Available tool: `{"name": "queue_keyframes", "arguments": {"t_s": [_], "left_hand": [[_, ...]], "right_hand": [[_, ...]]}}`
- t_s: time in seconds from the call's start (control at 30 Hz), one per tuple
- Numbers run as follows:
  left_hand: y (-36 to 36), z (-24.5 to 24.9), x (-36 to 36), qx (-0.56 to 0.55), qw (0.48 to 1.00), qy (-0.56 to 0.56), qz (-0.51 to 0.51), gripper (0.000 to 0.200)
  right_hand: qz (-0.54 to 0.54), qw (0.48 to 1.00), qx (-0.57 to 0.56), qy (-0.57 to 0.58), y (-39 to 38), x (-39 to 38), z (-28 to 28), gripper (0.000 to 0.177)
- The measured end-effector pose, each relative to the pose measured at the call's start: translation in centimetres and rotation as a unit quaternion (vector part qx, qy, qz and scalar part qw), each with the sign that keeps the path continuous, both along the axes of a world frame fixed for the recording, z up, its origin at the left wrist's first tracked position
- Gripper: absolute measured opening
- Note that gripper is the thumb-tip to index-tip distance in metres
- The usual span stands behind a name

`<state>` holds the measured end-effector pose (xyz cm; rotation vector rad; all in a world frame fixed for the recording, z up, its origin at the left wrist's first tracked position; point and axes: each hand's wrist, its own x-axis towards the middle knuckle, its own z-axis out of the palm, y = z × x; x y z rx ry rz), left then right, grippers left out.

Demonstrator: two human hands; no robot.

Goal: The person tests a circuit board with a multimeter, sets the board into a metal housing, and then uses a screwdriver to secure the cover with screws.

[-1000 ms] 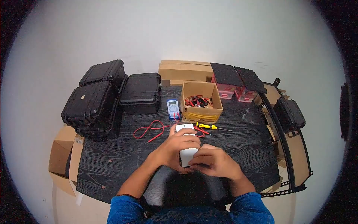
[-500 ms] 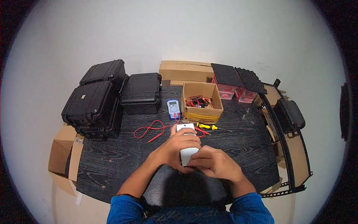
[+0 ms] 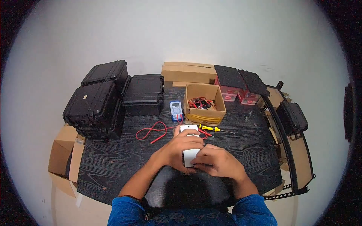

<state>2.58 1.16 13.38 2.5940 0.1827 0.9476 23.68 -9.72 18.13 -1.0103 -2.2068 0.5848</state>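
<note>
The white box (image 3: 189, 130) is at the centre of the frame, just above the near edge of the table (image 3: 113, 165), held in both hands. Its long axis points toward the top of the frame; the upper end is exposed and the lower end is covered by fingers.

Left hand (image 3: 176, 150): wrapped around the left side of the white box, fingers curled across its front face, thumb along its upper left edge.

Right hand (image 3: 218, 164): curled, fingertips pressed together on the lower right part of the white box. The exact contact point is hidden.

Surrounding items:
- Red lead (image 3: 152, 131): loose loop on the table, left of the white box.
- Screwdriver (image 3: 211, 128): yellow handle, just right of the box's upper end.
- Multimeter (image 3: 175, 110): flat on the table, directly above the white box.
- Open carton (image 3: 204, 113): right of the multimeter, touching or nearly touching it; contains red and black wires.
- Closed carton (image 3: 187, 72): against the wall, behind the open carton.
- Black cases (image 3: 94, 107): grouped at centre left, some stacked.
- Foam pads (image 3: 230, 76): upper right, resting over red bins (image 3: 229, 93).
</note>
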Motion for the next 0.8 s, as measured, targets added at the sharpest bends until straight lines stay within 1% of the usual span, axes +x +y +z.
{"name": "queue_keyframes", "arguments": {"t_s": [0.13,0.23,0.33,0.53,0.63,0.73,0.8], "left_hand": [[0.0,-0.2,0.0,0.003,1.0,0.001,0.002,0.083],[0.0,-0.3,-0.1,0.004,1.0,-0.002,0.0,0.083],[0.0,-0.1,0.0,-0.004,1.0,0.009,-0.002,0.082],[0.0,-0.2,0.0,-0.022,1.0,-0.007,-0.011,0.081],[-0.1,0.1,0.0,-0.024,1.0,0.0,-0.008,0.08],[-0.2,0.3,0.0,-0.023,1.0,0.012,-0.001,0.079],[-0.2,0.2,0.0,-0.017,1.0,0.013,0.003,0.079]], "right_hand": [[0.007,1.0,0.003,-0.001,0.1,-0.2,-0.2,0.02],[0.001,1.0,-0.026,0.012,0.1,-0.4,0.0,0.021],[0.022,0.999,-0.037,0.013,0.1,-0.3,0.0,0.024],[0.034,0.999,-0.036,0.003,0.3,0.0,0.2,0.025],[0.062,0.998,-0.015,-0.012,0.6,0.3,0.7,0.024],[0.036,0.999,-0.03,-0.019,0.5,0.3,0.9,0.025],[0.022,0.999,-0.028,0.0,0.4,-0.1,0.9,0.025]]}}
